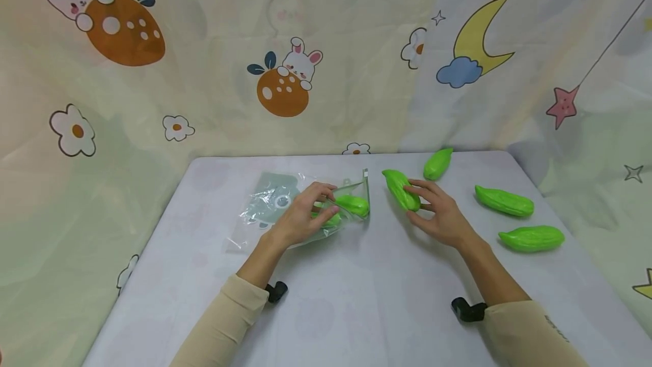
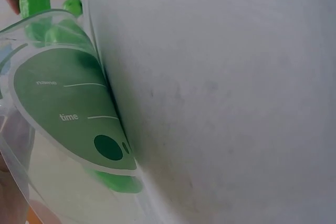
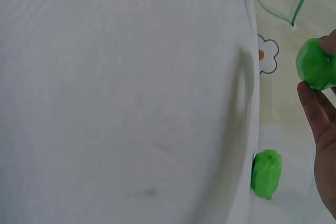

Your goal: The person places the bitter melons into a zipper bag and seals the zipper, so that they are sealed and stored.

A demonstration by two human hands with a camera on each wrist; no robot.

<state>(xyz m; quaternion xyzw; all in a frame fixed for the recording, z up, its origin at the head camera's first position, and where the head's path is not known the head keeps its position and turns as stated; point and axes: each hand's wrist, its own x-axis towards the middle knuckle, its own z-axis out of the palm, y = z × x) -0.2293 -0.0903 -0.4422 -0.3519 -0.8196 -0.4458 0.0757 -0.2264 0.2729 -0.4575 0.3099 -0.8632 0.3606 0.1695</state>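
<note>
Bitter gourd [image 1: 399,188] held above the desk [image 1: 367,299], toward its far edge, could slip.
Only the right hand's [image 1: 439,213] fingers pinch its rounded body; the left hand's [image 1: 305,212] fingers grip the clear plastic bag [image 1: 277,190], whose slack mouth might sag, letting gourds inside [image 1: 355,205] roll out.

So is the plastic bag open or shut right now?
Open: the plastic bag gapes at its mouth, edges standing apart, with green vegetables showing inside.

Bag [image 1: 272,191] left on table [image 1: 356,299], gourds [image 1: 504,201] right
</note>
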